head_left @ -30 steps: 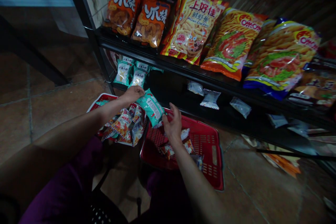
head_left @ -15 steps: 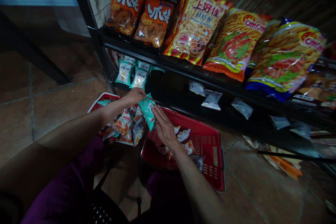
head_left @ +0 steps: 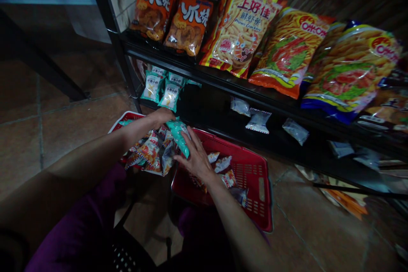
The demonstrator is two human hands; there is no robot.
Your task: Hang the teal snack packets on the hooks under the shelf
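Note:
A small teal snack packet [head_left: 179, 133] is held between my hands, above the gap where two baskets meet. My left hand [head_left: 163, 117] is closed on its upper left end, with the fingertips partly hidden. On the packet's right side lie the fingers of my right hand [head_left: 196, 159], the thumb on the other side of its lower end. Beneath, the left basket [head_left: 123, 117], red with a white rim, is heaped with orange-white and teal snack packets [head_left: 149, 148]. The red basket [head_left: 258, 174] under my right hand holds several small packets [head_left: 223, 164].
A black shelf rack [head_left: 191, 66] stands ahead. Large snack bags [head_left: 244, 29] fill its upper level. Below are teal packets [head_left: 169, 94] at left and scattered clear-white packets [head_left: 259, 121]. A black metal leg [head_left: 47, 59] slants at left. Flat orange packaging [head_left: 347, 202] lies at right.
My right thumb has spread away from the fingers, to the left beneath the packet's lower end. The packet has turned slightly between my hands. The baskets look the same.

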